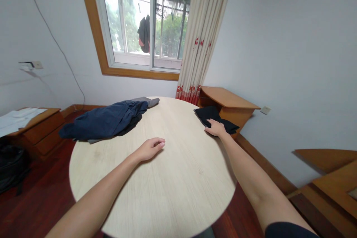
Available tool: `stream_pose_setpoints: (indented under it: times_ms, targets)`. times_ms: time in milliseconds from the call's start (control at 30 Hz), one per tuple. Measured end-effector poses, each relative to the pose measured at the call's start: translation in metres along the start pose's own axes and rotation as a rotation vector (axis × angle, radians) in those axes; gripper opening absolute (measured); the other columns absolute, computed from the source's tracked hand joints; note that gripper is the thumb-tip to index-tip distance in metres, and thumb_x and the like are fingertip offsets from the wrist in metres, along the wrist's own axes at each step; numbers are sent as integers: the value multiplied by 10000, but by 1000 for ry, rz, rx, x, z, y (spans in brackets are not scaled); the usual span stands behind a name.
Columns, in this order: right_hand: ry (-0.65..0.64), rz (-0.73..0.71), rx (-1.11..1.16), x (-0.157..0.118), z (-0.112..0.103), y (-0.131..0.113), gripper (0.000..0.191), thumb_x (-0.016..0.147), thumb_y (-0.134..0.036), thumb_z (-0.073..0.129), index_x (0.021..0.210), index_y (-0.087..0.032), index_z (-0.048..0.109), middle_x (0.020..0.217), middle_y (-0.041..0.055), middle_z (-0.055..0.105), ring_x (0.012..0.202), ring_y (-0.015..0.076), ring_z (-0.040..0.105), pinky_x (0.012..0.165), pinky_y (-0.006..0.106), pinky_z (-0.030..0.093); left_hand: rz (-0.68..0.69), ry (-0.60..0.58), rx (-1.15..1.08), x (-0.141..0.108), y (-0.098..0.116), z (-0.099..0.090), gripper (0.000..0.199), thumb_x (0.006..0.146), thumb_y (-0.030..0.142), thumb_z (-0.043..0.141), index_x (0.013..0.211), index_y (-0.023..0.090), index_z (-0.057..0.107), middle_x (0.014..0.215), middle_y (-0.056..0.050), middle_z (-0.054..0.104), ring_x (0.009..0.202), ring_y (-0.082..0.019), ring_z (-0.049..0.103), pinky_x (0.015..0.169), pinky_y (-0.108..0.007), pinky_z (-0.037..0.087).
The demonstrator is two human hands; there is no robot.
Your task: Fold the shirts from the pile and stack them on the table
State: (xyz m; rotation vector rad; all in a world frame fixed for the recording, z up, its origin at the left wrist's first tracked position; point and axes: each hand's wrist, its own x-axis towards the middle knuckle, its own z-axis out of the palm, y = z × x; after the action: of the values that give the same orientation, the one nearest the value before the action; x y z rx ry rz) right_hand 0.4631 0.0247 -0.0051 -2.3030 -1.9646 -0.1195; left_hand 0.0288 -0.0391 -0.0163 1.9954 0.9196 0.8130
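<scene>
My right hand [216, 128] reaches to the right edge of the round table. It rests on the near side of a folded black garment [208, 112], with its fingers apart and lying over the cloth. Part of the garment hangs toward the table's edge, and a grey layer shows along its left side. My left hand [150, 149] lies near the middle of the tabletop, holding nothing, its fingers loosely bent and the thumb apart. Left of it, a heap of clothes with a dark blue garment [107, 119] on top spreads over the table's left edge.
The pale round table [173, 193] stands before me. Behind it are a window, a curtain [199, 41] and a wooden desk [227, 98]. A wooden cabinet [41, 130] with white papers stands at the left, a black bag [12, 163] on the floor below.
</scene>
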Motion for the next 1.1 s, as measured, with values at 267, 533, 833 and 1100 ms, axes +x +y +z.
stream_pose_setpoints:
  times_ms: [267,533,833,1100]
  targets:
    - [85,-6,44,7,5,0,693,801,-433,595,1444,-192,503,1552,126,422,1405,344,398,1158,527,265,15,-1,26,0,5,1,462,853,605,579,1048,220,743,1195,-104,718,1108,-289,652,1031,-423,468]
    - [82,-29,48,16,4,-2,695,806,-400,603,1449,-164,492,1546,140,428,1409,325,397,1161,529,267,50,-34,95,1,11,3,426,891,566,534,1005,210,739,1138,-96,728,1086,-284,648,999,-418,478]
    - [154,-14,-14,9,-13,-43,788,809,-537,637,1461,-136,453,1552,204,390,1437,390,323,1158,669,78,-4,-291,-32,11,10,-28,456,782,577,686,1018,195,763,1137,-130,740,1050,-274,683,977,-423,497]
    - [-69,-299,310,-22,1,-113,638,817,-532,666,1344,-179,605,1403,162,581,1286,331,540,1113,432,367,-67,286,155,43,2,-63,405,782,562,600,824,183,736,864,-98,755,772,-235,694,726,-337,521]
